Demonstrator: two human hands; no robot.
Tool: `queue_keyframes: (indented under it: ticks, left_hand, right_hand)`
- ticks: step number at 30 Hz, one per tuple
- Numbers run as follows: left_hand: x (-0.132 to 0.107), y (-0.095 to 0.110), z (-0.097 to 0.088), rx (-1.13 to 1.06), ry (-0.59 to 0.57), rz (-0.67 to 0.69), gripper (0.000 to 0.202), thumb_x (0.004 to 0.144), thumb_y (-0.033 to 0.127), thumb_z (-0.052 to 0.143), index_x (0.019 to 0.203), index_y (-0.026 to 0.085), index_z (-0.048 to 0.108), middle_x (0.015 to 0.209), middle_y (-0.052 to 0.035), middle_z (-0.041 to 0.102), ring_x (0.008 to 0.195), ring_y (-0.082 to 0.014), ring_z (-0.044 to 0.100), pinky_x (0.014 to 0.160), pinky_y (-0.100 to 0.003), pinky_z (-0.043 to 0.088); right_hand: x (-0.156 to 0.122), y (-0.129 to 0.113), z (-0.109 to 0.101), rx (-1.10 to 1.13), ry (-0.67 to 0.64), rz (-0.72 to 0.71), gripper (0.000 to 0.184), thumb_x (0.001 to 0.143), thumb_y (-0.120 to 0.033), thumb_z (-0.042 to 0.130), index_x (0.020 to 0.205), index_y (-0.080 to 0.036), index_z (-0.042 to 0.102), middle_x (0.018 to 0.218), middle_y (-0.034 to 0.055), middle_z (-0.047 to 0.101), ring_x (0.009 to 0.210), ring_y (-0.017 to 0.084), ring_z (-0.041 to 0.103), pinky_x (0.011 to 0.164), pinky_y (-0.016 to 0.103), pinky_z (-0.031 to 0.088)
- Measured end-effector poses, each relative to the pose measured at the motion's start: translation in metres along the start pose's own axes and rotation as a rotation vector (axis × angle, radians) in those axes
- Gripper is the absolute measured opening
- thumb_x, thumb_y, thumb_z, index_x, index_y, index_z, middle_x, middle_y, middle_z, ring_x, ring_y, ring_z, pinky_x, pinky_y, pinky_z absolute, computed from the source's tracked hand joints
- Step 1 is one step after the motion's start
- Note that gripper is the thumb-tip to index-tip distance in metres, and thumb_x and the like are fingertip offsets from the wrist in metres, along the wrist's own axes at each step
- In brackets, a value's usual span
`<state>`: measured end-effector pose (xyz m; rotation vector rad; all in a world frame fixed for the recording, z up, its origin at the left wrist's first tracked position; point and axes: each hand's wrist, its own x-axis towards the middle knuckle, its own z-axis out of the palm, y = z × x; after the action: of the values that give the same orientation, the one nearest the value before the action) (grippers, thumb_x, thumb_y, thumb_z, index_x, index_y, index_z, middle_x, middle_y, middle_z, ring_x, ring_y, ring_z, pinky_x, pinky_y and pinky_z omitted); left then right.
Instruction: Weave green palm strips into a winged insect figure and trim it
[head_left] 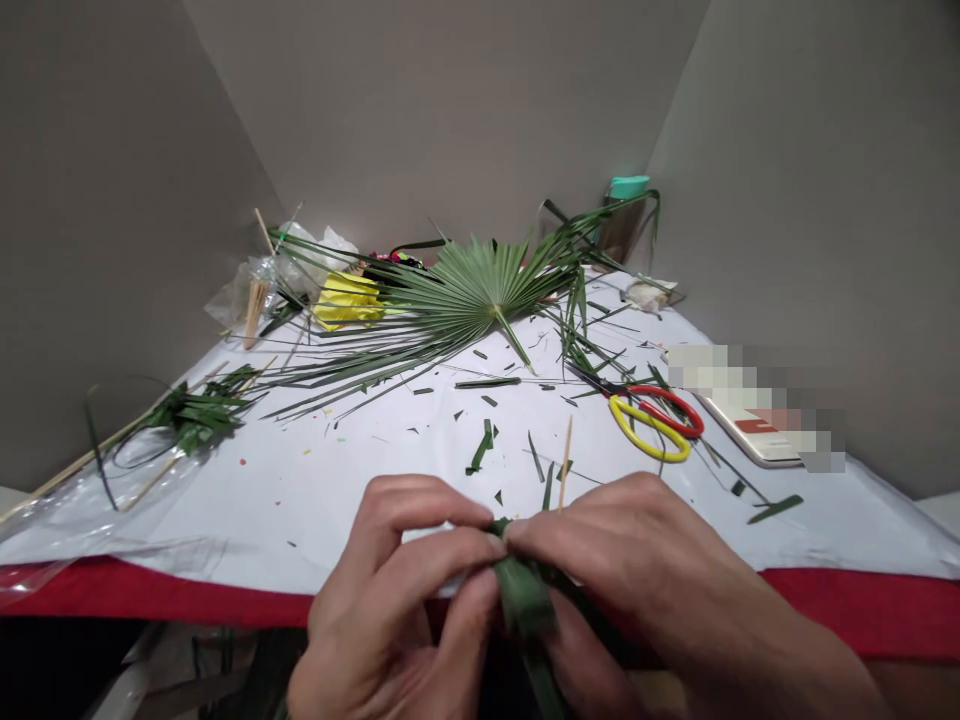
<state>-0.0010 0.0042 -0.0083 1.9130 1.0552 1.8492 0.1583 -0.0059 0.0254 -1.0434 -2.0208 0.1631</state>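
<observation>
At the near edge of the table, my left hand point(409, 600) and my right hand point(645, 580) meet around a folded palm leaf strip point(525, 600). Left fingertips and thumb pinch the strip's upper end from one side. The right fingers press on it from the other side, and part of their grip is hidden. Below the hands the strip hangs in a blurred dark green band. A thin wooden stick point(566, 462) rises just beyond my right hand; its lower end is out of sight.
A fan palm leaf point(480, 290) spreads across the back. Red-and-yellow scissors point(652, 420) and a partly blurred phone point(765, 430) lie right. Leaf scraps point(484, 445) dot the white sheet point(300, 500). Left are woven leaf pieces point(206, 415), yellow paper point(349, 300) and sticks point(255, 310).
</observation>
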Motion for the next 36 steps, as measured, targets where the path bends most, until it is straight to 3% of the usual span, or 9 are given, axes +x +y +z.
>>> queue_keyframes:
  ticks: [2,4,9,13,21,28,31,36]
  left_hand:
    - [-0.005,-0.001,-0.002,-0.042,-0.106,-0.091,0.035,0.081,-0.001,0.069,0.100,0.027,0.075,0.097,-0.0008,0.075,0.091,-0.0194,0.069,0.079,-0.032,0.055]
    - [-0.007,0.000,-0.004,-0.067,-0.179,-0.203,0.032,0.086,0.002,0.068,0.101,0.029,0.073,0.096,0.0009,0.077,0.091,-0.0184,0.070,0.082,-0.030,0.055]
    - [-0.001,0.007,-0.005,-0.054,-0.237,-0.367,0.024,0.089,0.007,0.071,0.094,0.030,0.073,0.085,0.0066,0.077,0.078,-0.0117,0.072,0.071,-0.017,0.056]
    - [0.005,0.011,-0.005,-0.066,-0.278,-0.462,0.020,0.087,0.012,0.076,0.091,0.031,0.078,0.083,0.0073,0.079,0.078,-0.0118,0.073,0.073,-0.016,0.056]
    - [0.001,0.010,0.004,-0.077,-0.257,-0.479,0.021,0.084,0.010,0.073,0.084,0.031,0.076,0.079,0.0084,0.077,0.073,-0.0105,0.070,0.068,-0.015,0.053]
    - [0.003,0.016,-0.001,-0.177,-0.270,-0.650,0.014,0.085,0.020,0.080,0.081,0.033,0.078,0.078,0.0095,0.078,0.073,-0.0113,0.070,0.070,-0.015,0.053]
    - [0.003,0.017,-0.007,-0.265,-0.313,-0.712,0.011,0.090,0.025,0.077,0.083,0.033,0.079,0.079,0.0071,0.076,0.074,-0.0132,0.068,0.069,-0.019,0.051]
    - [0.004,0.015,-0.007,-0.367,-0.316,-0.760,0.008,0.093,0.029,0.075,0.085,0.031,0.078,0.082,0.0035,0.073,0.078,-0.0157,0.065,0.071,-0.022,0.050]
  right_hand:
    - [0.000,0.001,-0.001,-0.091,-0.025,0.040,0.020,0.092,-0.015,0.061,0.101,-0.028,0.073,0.086,-0.0063,0.078,0.074,0.011,0.073,0.064,0.022,0.056]
    - [0.003,-0.002,-0.001,-0.173,0.054,0.090,0.019,0.093,-0.022,0.058,0.098,-0.029,0.076,0.083,-0.0010,0.077,0.076,0.017,0.075,0.065,0.027,0.058]
    - [0.008,-0.007,-0.001,-0.241,0.126,0.114,0.019,0.095,-0.035,0.059,0.097,-0.030,0.078,0.078,0.0032,0.075,0.077,0.023,0.074,0.068,0.033,0.059]
    - [0.004,-0.003,-0.005,-0.228,0.132,0.134,0.017,0.094,-0.033,0.060,0.098,-0.029,0.076,0.080,0.0031,0.076,0.078,0.023,0.074,0.069,0.034,0.059]
    - [0.001,0.003,-0.010,-0.129,0.110,0.099,0.010,0.092,-0.013,0.063,0.093,-0.022,0.067,0.085,-0.0084,0.076,0.075,0.005,0.069,0.071,0.016,0.050]
    - [-0.002,0.000,-0.017,-0.172,0.175,0.118,0.012,0.093,-0.015,0.061,0.091,-0.024,0.069,0.081,-0.0072,0.077,0.071,0.008,0.069,0.065,0.017,0.053]
    - [-0.003,0.001,-0.019,-0.158,0.194,0.132,0.011,0.092,-0.017,0.065,0.090,-0.027,0.070,0.077,-0.0101,0.075,0.059,0.007,0.064,0.050,0.021,0.045]
    - [0.001,0.004,-0.018,-0.049,0.165,0.149,0.015,0.085,-0.012,0.071,0.088,-0.027,0.071,0.077,-0.0122,0.076,0.054,0.005,0.060,0.048,0.019,0.044]
